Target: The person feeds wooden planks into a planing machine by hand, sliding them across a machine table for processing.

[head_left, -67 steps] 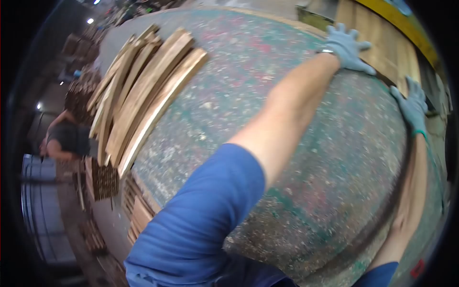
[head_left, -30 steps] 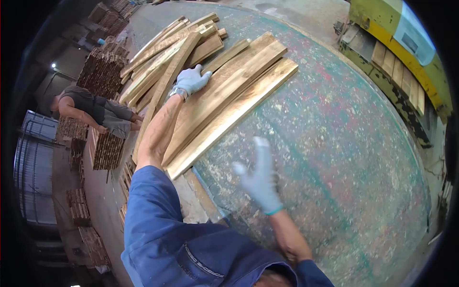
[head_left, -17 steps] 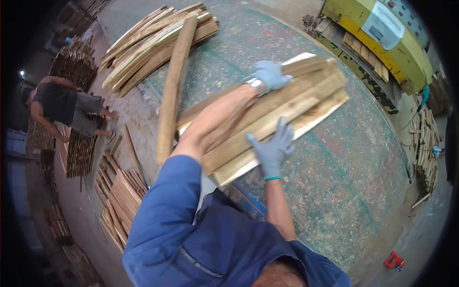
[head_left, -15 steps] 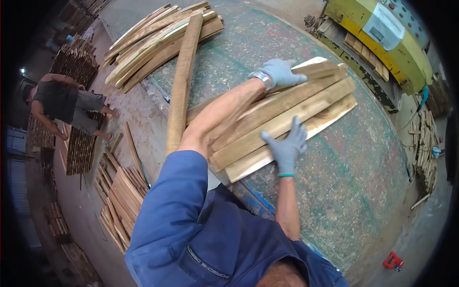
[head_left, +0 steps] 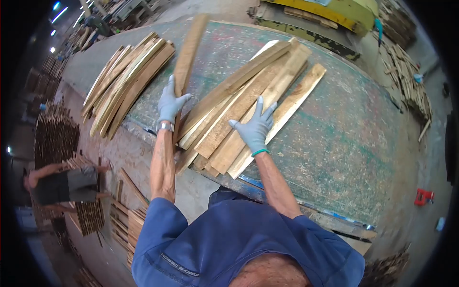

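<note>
My left hand (head_left: pixel 172 102), in a grey glove with a watch at the wrist, is closed around the side of a single wooden board (head_left: pixel 190 52). Its thumb lies across the board, and the board's far end is blurred. Spread fingers of my right hand (head_left: pixel 254 125), gloved in grey with a green cuff, rest flat on a fanned group of wooden boards (head_left: pixel 239 112). A pale-edged board (head_left: pixel 301 98) lies slightly apart on the group's right side, partly behind my right hand.
A stack of boards (head_left: pixel 129 83) lies at the left of the worn green table (head_left: pixel 334 143). Beyond the far edge stands a yellow-green machine (head_left: pixel 330 16). A person (head_left: pixel 62 184) is by wood piles at left. A red tool (head_left: pixel 423 197) lies on the floor at right.
My left hand has come back from the far end of the group to the single board. Boards on the group's left have fanned apart. My right hand stays on the boards; the view has turned.
</note>
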{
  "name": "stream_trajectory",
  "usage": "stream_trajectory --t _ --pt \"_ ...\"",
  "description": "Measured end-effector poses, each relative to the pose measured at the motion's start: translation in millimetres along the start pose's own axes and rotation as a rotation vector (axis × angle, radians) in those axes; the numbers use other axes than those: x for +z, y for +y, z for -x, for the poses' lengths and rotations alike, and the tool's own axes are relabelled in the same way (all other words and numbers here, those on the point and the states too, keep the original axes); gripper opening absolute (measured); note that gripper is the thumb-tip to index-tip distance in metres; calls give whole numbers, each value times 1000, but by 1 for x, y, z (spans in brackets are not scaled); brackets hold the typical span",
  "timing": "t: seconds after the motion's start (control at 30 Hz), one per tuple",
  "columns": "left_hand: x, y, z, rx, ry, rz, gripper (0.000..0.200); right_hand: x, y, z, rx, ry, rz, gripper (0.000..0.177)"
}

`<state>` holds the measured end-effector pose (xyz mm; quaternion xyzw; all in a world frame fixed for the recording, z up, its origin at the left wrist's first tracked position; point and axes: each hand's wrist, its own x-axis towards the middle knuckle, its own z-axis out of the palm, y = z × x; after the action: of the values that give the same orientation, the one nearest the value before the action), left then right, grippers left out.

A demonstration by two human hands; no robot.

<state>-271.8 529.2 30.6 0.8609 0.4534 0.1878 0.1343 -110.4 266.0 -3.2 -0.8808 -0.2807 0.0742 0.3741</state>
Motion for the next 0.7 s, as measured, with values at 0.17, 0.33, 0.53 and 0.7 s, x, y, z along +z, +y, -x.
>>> stream_trajectory --t 0.17,0.33,0.53,0.7 --pt "73 25 -78 104 -284 85 108 -11 40 -10 -92 112 -249 106" --pt "66 93 0 403 -484 75 101 -85 95 17 -159 211 -380 100" --pt "77 90 -2 178 -317 -136 72 -90 158 54 141 153 255 91" --pt "86 48 -38 144 -93 -333 73 -58 152 29 25 169 329 85"
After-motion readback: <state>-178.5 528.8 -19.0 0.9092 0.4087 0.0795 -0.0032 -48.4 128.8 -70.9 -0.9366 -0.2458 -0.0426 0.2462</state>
